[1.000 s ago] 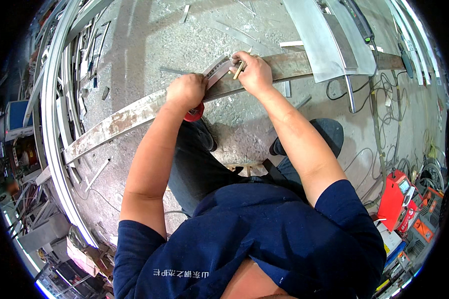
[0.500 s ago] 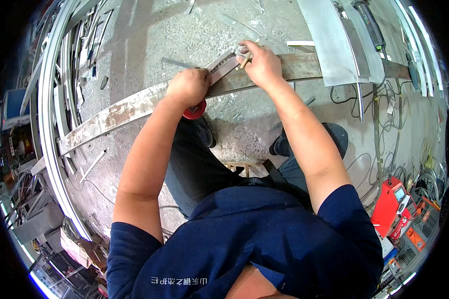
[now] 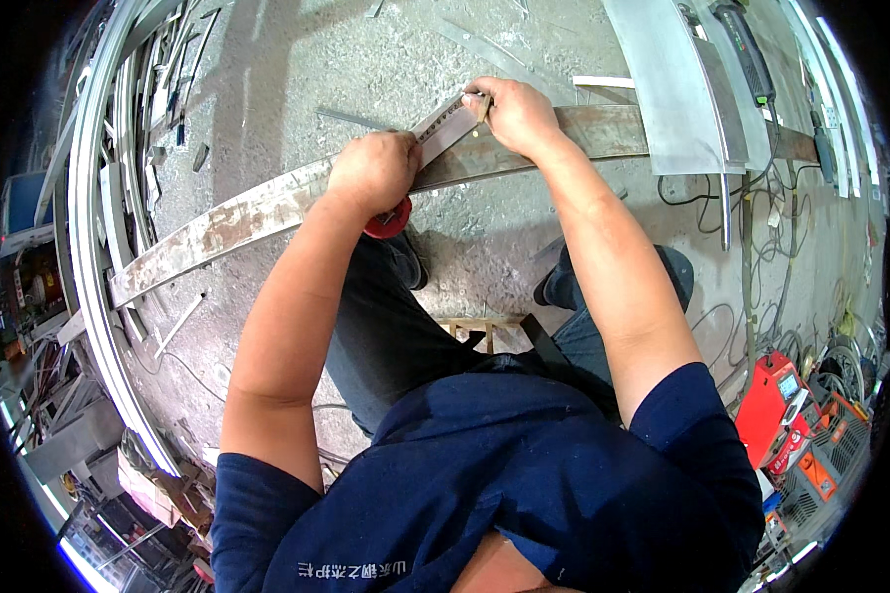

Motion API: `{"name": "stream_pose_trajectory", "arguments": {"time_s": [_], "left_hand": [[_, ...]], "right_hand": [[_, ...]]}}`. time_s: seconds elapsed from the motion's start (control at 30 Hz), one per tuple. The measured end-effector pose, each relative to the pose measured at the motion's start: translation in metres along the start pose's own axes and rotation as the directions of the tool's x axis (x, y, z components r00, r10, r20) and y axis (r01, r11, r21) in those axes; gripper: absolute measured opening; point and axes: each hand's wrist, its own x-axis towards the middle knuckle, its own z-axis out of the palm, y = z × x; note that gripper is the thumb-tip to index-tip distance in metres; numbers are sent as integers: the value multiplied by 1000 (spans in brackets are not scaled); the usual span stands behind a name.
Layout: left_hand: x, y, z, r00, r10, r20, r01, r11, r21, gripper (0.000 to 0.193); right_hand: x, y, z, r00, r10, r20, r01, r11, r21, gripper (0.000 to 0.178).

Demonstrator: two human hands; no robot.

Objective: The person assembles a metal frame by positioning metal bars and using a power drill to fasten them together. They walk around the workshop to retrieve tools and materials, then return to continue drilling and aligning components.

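Observation:
My left hand (image 3: 374, 170) is closed round the near end of a short flat metal piece (image 3: 448, 133) with a row of dark marks along its upper edge. A round red thing (image 3: 389, 217) shows below that hand; whether the two are joined is hidden. My right hand (image 3: 516, 117) pinches at the far end of the metal piece, with a thin yellowish stick (image 3: 483, 114) between its fingers. Under both hands a long, worn flat metal bar (image 3: 227, 225) runs across, and the metal piece lies slantwise over it.
Pale metal sheets (image 3: 653, 89) overlap the bar's right part, with a dark power tool (image 3: 747, 54) on them. Cables (image 3: 761, 237) trail over the floor at right, near a red machine (image 3: 766, 400). Long metal profiles (image 3: 94, 227) and offcuts lie at left.
My right hand has drawn its fingers in and now pinches at the far end of the metal piece. The yellowish stick stands more upright. My left hand has barely moved.

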Motion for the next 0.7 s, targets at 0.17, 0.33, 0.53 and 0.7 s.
{"name": "stream_pose_trajectory", "arguments": {"time_s": [0.17, 0.33, 0.53, 0.7], "left_hand": [[1, -3, 2, 1000, 11, -9, -11, 999, -34, 29], [0, -8, 5, 997, 49, -64, -52, 998, -42, 30], [3, -9, 8, 998, 56, -40, -56, 998, -15, 29], [1, -3, 0, 999, 32, 1, -32, 999, -39, 29]], "right_hand": [[2, 7, 2, 998, -61, -16, 62, 998, 22, 31], [3, 11, 4, 995, -102, -12, 102, 995, 14, 32], [0, 16, 5, 987, -164, 3, 164, 986, -34, 33], [-4, 17, 1, 983, -183, 26, 183, 983, 0, 36]]}}
